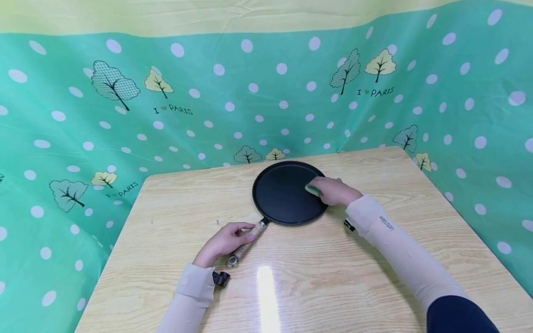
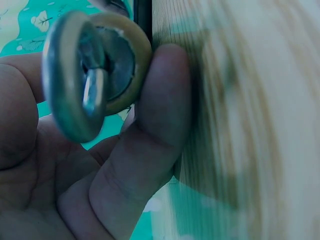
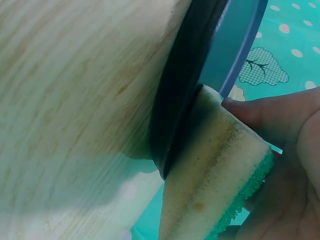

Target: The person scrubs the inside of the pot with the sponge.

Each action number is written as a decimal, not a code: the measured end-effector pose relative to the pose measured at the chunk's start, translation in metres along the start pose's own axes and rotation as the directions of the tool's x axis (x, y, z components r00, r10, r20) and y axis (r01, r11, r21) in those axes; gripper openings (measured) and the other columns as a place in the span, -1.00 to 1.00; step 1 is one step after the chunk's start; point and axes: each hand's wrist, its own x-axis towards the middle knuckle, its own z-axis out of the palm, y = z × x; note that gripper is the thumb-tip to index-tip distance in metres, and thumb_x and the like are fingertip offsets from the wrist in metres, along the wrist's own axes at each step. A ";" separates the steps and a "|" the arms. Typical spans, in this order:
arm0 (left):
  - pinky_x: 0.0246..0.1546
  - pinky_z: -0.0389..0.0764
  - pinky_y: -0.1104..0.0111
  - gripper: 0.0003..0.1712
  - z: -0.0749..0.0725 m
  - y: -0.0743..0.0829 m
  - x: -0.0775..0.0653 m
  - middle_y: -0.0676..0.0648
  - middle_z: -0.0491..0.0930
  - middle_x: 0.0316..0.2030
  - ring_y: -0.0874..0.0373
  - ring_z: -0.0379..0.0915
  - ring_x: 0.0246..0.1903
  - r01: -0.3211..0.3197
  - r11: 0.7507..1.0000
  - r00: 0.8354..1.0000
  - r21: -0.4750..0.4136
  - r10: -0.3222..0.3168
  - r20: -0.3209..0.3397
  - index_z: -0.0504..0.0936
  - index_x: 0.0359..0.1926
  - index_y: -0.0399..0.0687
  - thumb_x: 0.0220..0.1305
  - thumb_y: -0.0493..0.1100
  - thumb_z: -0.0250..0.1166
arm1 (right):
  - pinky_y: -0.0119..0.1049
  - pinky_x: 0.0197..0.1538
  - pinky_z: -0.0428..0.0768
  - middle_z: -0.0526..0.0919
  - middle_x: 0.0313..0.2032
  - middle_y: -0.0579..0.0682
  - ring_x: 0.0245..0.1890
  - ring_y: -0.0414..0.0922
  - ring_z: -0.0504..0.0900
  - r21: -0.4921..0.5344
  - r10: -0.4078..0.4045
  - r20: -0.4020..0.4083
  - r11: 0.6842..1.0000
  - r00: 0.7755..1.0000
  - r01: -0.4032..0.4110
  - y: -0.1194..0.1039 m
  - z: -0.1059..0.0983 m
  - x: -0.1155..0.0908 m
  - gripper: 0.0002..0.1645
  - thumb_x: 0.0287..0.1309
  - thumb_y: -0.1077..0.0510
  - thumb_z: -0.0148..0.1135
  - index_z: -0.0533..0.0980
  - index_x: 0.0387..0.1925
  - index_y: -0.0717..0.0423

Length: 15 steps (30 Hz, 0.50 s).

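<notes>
A round black flat pan (image 1: 283, 194) lies on the wooden table toward its back edge, its handle (image 1: 255, 232) pointing to the front left. My left hand (image 1: 228, 239) holds that handle between thumb and fingers. In the left wrist view the metal hanging ring (image 2: 57, 95) at the handle's end shows up close. Over the pan's right side, my right hand (image 1: 334, 190) grips a sponge (image 3: 215, 165), pale yellow with a rough green layer. The right wrist view shows the sponge against the pan's rim (image 3: 175, 100). In the head view the hand mostly hides the sponge.
The light wood table (image 1: 187, 199) carries a bright light reflection near its front. A green dotted cloth (image 1: 233, 92) with printed trees hangs behind the table and along both sides. A black wrist-camera mount (image 1: 221, 278) sits under the left wrist.
</notes>
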 end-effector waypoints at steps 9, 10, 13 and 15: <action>-0.30 0.43 0.28 -0.52 0.000 0.000 0.001 -0.08 0.50 -0.33 0.11 0.37 -0.36 0.002 1.000 1.000 -0.001 -0.002 -0.002 0.59 0.34 -0.33 0.51 -0.20 0.31 | 0.46 0.26 0.40 0.55 0.32 0.26 0.34 0.28 0.51 -0.003 0.000 -0.001 1.000 1.000 0.000 -0.003 0.001 -0.005 -0.49 0.48 0.42 0.04 0.51 0.39 0.25; -0.30 0.43 0.28 -0.52 0.000 0.000 0.001 -0.08 0.51 -0.33 0.11 0.37 -0.36 0.004 1.000 1.000 -0.001 -0.004 -0.004 0.59 0.34 -0.33 0.51 -0.20 0.32 | 0.46 0.25 0.41 0.55 0.32 0.26 0.34 0.28 0.51 -0.004 -0.002 0.000 1.000 1.000 0.002 -0.003 0.001 -0.006 -0.49 0.48 0.42 0.04 0.51 0.38 0.25; -0.29 0.44 0.27 -0.53 0.001 0.000 0.001 -0.08 0.51 -0.32 0.10 0.38 -0.35 0.010 1.000 1.000 0.000 -0.010 -0.009 0.60 0.33 -0.32 0.51 -0.19 0.32 | 0.47 0.24 0.42 0.55 0.32 0.26 0.33 0.28 0.51 -0.011 -0.011 0.004 1.000 1.000 0.011 -0.004 0.001 -0.007 -0.50 0.49 0.41 0.04 0.51 0.38 0.26; -0.28 0.43 0.26 -0.53 0.001 0.000 0.001 -0.08 0.51 -0.32 0.10 0.38 -0.35 0.013 1.000 1.000 0.002 -0.013 -0.010 0.60 0.33 -0.31 0.51 -0.19 0.32 | 0.47 0.23 0.43 0.55 0.32 0.26 0.33 0.28 0.51 -0.014 -0.015 0.010 1.000 1.000 0.015 -0.005 0.001 -0.008 -0.51 0.50 0.40 0.04 0.51 0.38 0.25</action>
